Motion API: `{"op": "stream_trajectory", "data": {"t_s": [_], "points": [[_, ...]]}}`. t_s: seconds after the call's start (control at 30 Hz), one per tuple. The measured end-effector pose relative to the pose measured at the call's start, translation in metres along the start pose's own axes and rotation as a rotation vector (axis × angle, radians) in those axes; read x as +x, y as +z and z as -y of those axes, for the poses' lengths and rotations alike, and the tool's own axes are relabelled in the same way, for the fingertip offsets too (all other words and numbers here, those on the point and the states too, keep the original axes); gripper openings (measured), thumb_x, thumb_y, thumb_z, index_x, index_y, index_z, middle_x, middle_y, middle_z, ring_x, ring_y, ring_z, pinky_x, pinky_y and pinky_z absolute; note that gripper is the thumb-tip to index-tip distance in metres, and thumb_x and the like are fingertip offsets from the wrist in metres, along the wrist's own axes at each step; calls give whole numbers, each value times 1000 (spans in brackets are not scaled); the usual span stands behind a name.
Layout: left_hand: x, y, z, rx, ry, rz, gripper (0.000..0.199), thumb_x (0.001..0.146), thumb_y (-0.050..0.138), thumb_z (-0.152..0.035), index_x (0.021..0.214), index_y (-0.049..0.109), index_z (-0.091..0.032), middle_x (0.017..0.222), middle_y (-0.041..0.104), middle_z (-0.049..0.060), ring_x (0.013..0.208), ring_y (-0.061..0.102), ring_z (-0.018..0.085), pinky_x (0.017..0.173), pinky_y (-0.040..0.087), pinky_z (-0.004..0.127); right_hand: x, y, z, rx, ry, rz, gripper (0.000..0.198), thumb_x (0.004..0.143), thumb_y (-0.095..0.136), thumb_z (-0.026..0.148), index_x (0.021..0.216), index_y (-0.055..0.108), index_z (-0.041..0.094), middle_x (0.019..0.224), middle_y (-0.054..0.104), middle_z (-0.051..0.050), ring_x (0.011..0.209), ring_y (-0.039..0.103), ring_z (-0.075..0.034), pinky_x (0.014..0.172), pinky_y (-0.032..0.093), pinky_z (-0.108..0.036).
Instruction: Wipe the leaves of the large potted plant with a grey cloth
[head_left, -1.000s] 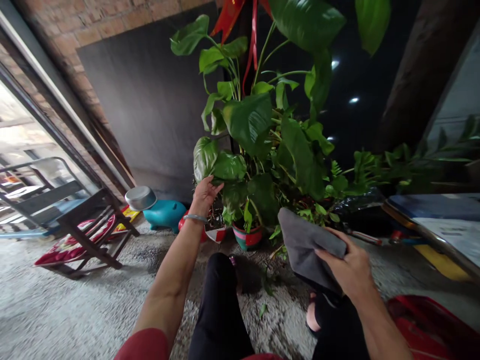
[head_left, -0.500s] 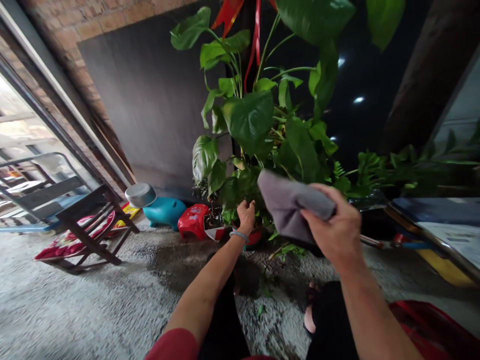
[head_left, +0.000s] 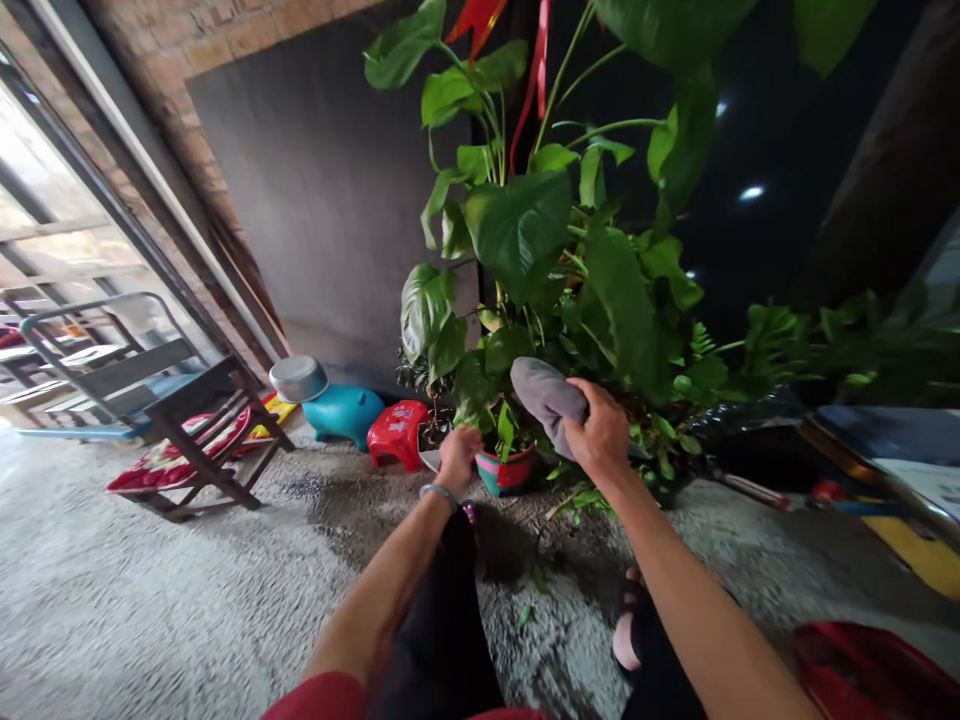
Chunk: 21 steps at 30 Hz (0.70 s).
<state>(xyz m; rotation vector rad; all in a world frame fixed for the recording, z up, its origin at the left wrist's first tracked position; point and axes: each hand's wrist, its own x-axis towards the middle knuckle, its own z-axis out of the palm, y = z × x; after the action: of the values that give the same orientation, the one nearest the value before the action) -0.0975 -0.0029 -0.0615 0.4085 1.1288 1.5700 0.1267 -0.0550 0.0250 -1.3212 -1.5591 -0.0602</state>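
Note:
A bunched grey cloth (head_left: 541,397) is in the grip of my right hand (head_left: 602,430), held up before the lower leaves of a large leafy potted plant (head_left: 521,225). My left hand (head_left: 456,462) is lower, beside a small red and green pot (head_left: 504,472). Its fingers are drawn together just under a drooping leaf (head_left: 474,392); whether they pinch the leaf's edge cannot be made out. A bracelet (head_left: 439,491) circles the left wrist. Cut or fallen greenery (head_left: 583,500) lies on the floor below the cloth.
Left of the pots stand a red plastic stool (head_left: 397,436), a blue animal-shaped seat (head_left: 343,415) with a metal basin (head_left: 298,379), and a wooden chair (head_left: 214,430). A dark board (head_left: 330,200) leans on the brick wall. Ferny plants (head_left: 772,340) grow at right.
My left hand has drawn back slightly left and down, uncovering the small pot. My right hand has shifted left and the cloth is more bunched. The view has turned a little.

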Motion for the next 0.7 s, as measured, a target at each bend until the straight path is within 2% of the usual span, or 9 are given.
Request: {"op": "stream_trajectory", "data": {"t_s": [0.07,0.17,0.23,0.33,0.37,0.43,0.53,0.6,0.7], "points": [[14,-11,-29,-62,41,-2,13,86,71,-33,88,65,-22,82,71,1,75,69,15,79,55,28,4,-16,6,1,-19,2,49,72,57,14,118,72,21,118,79,-13,112,74,-33,101,59,-48],[25,0,-60,-95,82,232,17,80,78,-30,91,69,-20,87,74,3,80,70,16,83,56,29,22,-41,30,16,-94,-34,49,71,57,15,117,72,20,115,80,-12,107,75,-34,97,60,-50],[22,16,-66,-66,124,340,19,73,83,-26,86,71,-18,85,75,4,80,70,17,83,56,30,39,-48,53,36,-153,-104,48,74,58,16,120,71,20,117,80,-10,108,74,-33,98,60,-50],[10,36,-57,-55,166,328,19,69,85,-22,80,70,-17,81,74,3,78,68,16,81,55,28,52,-35,82,62,-208,-161,51,78,58,13,127,67,21,125,76,-10,118,70,-31,105,56,-49],[7,39,-53,-62,165,303,19,68,84,-20,79,70,-17,80,73,2,77,67,15,79,54,27,49,-27,87,60,-220,-119,53,76,57,10,128,66,20,126,75,-11,120,69,-31,105,56,-48],[2,39,-45,-75,146,260,18,68,83,-18,77,67,-17,76,71,0,72,64,13,76,53,26,31,-14,88,41,-231,75,55,72,56,4,124,68,18,122,77,-12,117,71,-31,101,58,-46],[3,28,-37,-62,119,226,17,69,80,-16,75,64,-18,71,67,-1,66,61,12,73,52,27,-5,-26,80,39,-155,341,51,70,55,3,116,72,19,107,81,-9,96,77,-29,86,64,-42],[5,22,-33,-65,125,203,15,69,77,-15,76,64,-18,73,68,0,69,64,14,76,53,28,-12,-50,82,84,-110,272,48,73,58,7,116,73,23,105,82,-6,90,78,-26,82,64,-40],[5,21,-29,-82,128,199,12,72,72,-14,81,66,-20,83,74,3,81,69,18,82,56,31,14,-71,97,152,-138,-27,45,79,62,14,122,70,26,117,78,-6,104,76,-27,94,62,-42]]}}
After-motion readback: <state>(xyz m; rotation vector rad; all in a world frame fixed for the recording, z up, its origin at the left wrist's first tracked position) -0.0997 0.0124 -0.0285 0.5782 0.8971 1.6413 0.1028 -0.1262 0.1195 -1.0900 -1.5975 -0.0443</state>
